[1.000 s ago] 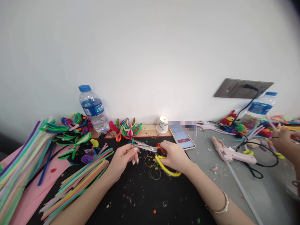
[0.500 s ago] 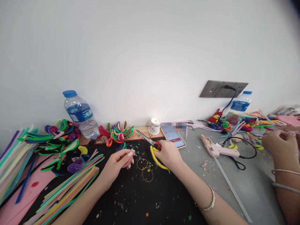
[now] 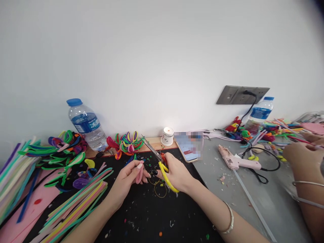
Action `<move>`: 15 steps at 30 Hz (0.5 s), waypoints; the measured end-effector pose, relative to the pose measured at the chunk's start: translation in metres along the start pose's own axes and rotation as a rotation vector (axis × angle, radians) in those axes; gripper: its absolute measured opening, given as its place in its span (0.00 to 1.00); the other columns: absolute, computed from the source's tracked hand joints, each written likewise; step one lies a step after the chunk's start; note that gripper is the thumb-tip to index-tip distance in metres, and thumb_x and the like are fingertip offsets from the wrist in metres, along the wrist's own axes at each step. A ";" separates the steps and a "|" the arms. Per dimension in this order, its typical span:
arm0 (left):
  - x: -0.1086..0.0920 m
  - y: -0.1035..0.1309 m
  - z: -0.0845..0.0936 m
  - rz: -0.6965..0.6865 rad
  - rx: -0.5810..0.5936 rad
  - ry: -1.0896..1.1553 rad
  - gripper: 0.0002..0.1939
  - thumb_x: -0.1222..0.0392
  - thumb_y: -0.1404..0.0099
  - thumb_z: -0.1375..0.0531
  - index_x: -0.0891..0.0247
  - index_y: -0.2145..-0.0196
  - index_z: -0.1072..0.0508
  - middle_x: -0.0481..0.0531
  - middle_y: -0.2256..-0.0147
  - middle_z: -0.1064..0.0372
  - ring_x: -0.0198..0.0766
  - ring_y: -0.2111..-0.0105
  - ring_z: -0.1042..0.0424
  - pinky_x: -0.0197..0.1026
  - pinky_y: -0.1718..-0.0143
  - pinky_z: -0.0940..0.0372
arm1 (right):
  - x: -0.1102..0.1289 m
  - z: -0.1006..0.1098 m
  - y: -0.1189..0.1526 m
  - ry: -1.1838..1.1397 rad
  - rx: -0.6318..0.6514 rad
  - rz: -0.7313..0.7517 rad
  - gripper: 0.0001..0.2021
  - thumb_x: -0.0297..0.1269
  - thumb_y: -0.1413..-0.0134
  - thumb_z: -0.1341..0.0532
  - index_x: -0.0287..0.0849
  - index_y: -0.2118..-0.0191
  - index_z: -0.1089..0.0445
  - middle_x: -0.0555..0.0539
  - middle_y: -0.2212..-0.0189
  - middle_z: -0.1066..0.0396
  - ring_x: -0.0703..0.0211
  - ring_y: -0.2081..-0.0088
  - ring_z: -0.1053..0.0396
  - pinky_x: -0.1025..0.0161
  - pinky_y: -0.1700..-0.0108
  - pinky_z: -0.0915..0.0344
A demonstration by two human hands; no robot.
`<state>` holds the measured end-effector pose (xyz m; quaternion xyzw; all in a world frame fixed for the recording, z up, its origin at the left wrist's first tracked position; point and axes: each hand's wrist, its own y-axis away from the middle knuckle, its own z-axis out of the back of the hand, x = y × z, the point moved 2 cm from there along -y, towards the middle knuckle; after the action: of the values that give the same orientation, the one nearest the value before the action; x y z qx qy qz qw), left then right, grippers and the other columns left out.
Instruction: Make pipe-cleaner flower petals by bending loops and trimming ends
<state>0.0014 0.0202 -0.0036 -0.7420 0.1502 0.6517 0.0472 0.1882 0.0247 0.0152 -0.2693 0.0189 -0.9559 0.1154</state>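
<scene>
My left hand (image 3: 124,177) pinches a small folded piece of pink pipe cleaner (image 3: 139,176) between thumb and fingers, above the black mat (image 3: 141,212). To its right, my right hand (image 3: 179,172) is wrapped round the scissors (image 3: 152,148), which have yellow handles with some orange-red. Their metal blades point away and to the left, slightly parted, apart from the pink piece. Below and between the hands, thin gold rings (image 3: 160,193) lie on the mat, partly hidden by the right hand.
A lit candle (image 3: 167,137) and a phone (image 3: 187,152) stand beyond my hands. Pipe cleaner bundles (image 3: 83,202) and a water bottle (image 3: 87,125) are left. A glue gun (image 3: 238,162) with a cord lies right, near another person's hand (image 3: 298,155).
My right hand has drawn the scissors slightly toward me and left, turning them so the handles show more. The folded pink pipe cleaner shows more in my left hand.
</scene>
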 end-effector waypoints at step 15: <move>0.005 -0.003 0.007 -0.059 -0.105 0.371 0.09 0.56 0.41 0.40 0.65 0.73 0.31 0.45 0.77 0.39 0.29 0.76 0.43 0.30 0.72 0.43 | 0.013 0.001 0.006 0.226 0.061 0.140 0.17 0.51 0.56 0.39 0.42 0.68 0.39 0.51 0.70 0.34 0.62 0.71 0.36 0.65 0.74 0.53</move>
<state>-0.0042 0.0243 -0.0100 -0.8549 0.1005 0.5090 -0.0010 0.1788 0.0161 0.0221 -0.1542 0.0215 -0.9699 0.1871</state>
